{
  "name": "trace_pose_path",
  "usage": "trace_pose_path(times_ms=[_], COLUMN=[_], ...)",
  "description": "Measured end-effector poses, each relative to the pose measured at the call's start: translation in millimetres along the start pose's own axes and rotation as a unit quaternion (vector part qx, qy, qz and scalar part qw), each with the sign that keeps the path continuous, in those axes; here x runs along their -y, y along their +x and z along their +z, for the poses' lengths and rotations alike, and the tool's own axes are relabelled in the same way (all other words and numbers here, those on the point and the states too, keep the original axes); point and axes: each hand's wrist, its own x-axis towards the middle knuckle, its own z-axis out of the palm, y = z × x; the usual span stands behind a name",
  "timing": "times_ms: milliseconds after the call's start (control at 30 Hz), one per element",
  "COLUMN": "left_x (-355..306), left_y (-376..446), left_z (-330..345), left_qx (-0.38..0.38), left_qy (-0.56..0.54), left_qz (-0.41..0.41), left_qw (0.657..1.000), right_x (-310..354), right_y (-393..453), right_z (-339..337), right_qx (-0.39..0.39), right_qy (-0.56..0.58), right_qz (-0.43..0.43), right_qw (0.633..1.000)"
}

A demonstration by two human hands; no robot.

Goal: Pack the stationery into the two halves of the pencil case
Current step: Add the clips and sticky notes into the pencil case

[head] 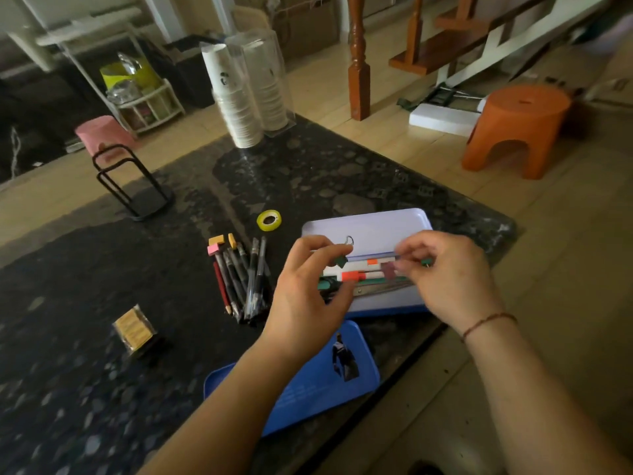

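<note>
Lilac metal pencil case (370,223), both hands' fingers (337,252) pinching, seemingly, one thin pen (373,257).

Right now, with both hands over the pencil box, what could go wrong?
1. The blue tin lid lies at the dark stone table's edge, under the left forearm; a nudge might knock it off.
2. The left hand and right hand pinch a thin rod over the open lilac tin case; it could slip.
3. The bundle of pencils and pens beside the case might roll if bumped.
</note>
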Motion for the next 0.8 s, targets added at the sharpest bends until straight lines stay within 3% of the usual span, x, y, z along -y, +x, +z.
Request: trace_pose_path(times_ms=[167,433,600,700,800], left_x=[8.4,3.7,-11.0,-23.9,-30.1], left_y=[2.2,-2.9,0.1,7.0,10.8], left_z=[8.9,17.3,27.7,37.3,45.1], left_qx=[-0.036,-0.001,0.034,0.052,0.067], left_qy=[-0.041,-0.064,-0.101,-0.12,-0.134], left_qz=[-0.065,-0.044,-0.039,-0.013,0.0], left_qw=[0.996,0.997,0.994,0.991,0.989], right_x=[-17.5,-17.9,-21.8,-16.1,-16.2], right_y=[-1.1,-4.2,2.5,3.4,2.6], right_z=[-7.1,-5.2,-16.4,-21.8,-25.4], right_qx=[0.042,0.073,0.029,0.051,0.083], right_qy=[-0.119,-0.234,-0.14,0.001,0.057], right_qz=[0.066,0.043,0.007,0.005,0.0], right_qw=[0.99,0.969,0.99,0.999,0.995])
